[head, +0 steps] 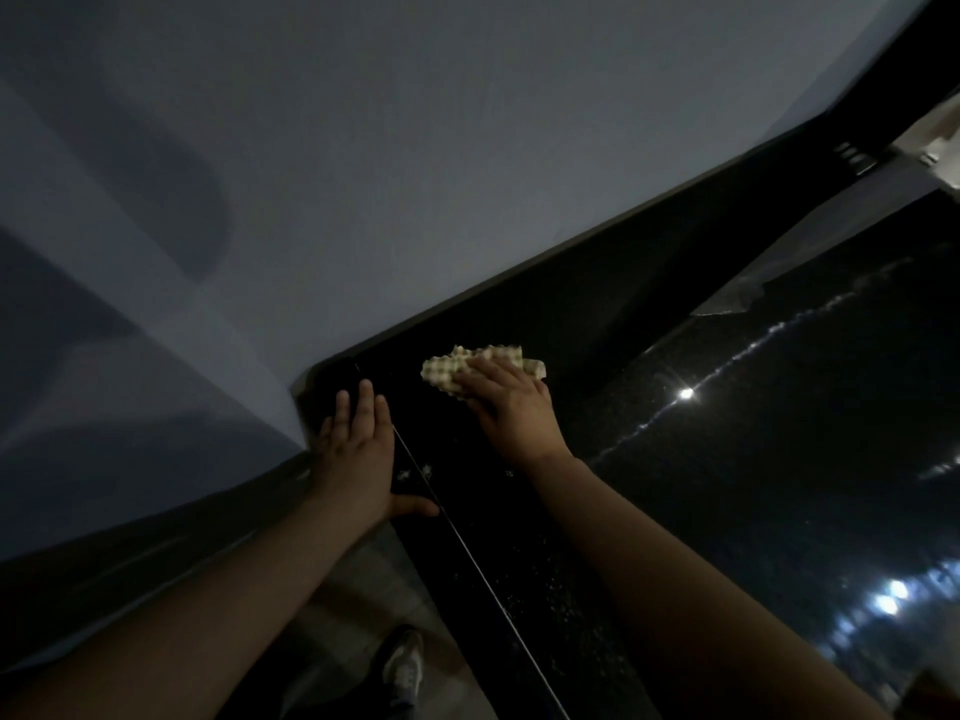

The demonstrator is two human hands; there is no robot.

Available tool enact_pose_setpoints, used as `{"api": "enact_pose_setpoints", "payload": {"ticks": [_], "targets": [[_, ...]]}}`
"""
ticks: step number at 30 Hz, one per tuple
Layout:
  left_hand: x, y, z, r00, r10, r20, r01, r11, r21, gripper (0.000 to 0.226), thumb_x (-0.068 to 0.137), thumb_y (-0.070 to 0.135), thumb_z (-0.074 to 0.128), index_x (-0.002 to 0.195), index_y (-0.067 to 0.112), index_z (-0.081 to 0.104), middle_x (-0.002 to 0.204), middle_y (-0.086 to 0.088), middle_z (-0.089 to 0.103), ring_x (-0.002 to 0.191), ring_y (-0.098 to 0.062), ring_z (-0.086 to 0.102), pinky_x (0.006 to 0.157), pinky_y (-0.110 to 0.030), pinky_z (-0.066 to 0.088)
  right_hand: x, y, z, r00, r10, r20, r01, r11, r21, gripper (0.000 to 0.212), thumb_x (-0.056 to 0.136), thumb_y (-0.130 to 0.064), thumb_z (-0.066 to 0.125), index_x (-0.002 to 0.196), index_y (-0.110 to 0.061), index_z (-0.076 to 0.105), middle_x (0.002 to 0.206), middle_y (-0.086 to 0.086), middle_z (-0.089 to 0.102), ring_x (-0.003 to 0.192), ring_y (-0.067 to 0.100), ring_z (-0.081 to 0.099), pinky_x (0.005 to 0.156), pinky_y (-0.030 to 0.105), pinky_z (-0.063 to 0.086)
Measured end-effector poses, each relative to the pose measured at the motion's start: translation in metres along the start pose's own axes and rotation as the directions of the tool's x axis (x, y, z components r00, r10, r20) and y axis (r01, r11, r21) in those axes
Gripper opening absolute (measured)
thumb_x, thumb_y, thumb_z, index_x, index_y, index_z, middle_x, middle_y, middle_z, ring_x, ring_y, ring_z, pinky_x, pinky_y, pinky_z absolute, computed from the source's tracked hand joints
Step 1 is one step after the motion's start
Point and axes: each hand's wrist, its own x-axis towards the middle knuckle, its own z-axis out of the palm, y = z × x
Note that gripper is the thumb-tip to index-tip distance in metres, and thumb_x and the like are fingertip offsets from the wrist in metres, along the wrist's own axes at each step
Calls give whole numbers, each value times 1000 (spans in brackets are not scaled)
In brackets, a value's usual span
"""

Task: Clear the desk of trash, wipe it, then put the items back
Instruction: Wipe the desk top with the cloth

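Note:
The desk is black and glossy, running diagonally through the dim view against a grey wall. My right hand presses a crumpled pale checked cloth flat onto the desk near its far corner, fingers laid over it. My left hand rests flat on the desk's left edge with fingers straight and thumb spread, holding nothing. Small pale crumbs lie on the surface between my hands.
The grey wall meets the desk along its far and left edges. A wide shiny black surface with light reflections lies to the right. Below the desk edge, a shoe stands on the floor. A white object sits at the far right.

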Motion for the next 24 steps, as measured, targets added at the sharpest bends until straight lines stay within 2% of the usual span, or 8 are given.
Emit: {"api": "enact_pose_setpoints", "payload": {"ticks": [12, 20, 24], "targets": [[-3, 1, 1, 999, -8, -40, 7, 1000, -21, 140, 60, 79, 64, 150, 7, -15, 155, -12, -30, 144, -34, -22, 120, -45, -1, -39, 9, 3, 998, 32, -45, -32, 999, -11, 39, 97, -31, 50, 136, -32, 51, 149, -9, 40, 142, 15, 27, 110, 37, 18], [-21, 12, 9, 993, 14, -118, -22, 998, -65, 119, 74, 69, 61, 152, 9, -7, 159, -10, -17, 147, -32, -11, 120, -45, 4, -66, 15, 7, 994, 64, -92, -63, 998, 15, 36, 96, -32, 52, 133, -31, 55, 146, -9, 45, 140, 16, 31, 111, 40, 21], [-37, 25, 18, 990, 73, -119, -83, 993, -81, 113, 78, 69, 56, 152, 10, -6, 159, -10, -17, 146, -31, -14, 120, -44, 3, -83, 19, 7, 995, 67, -75, -65, 997, 29, 37, 97, -32, 51, 134, -32, 53, 147, -10, 43, 141, 15, 29, 112, 40, 20]]}}
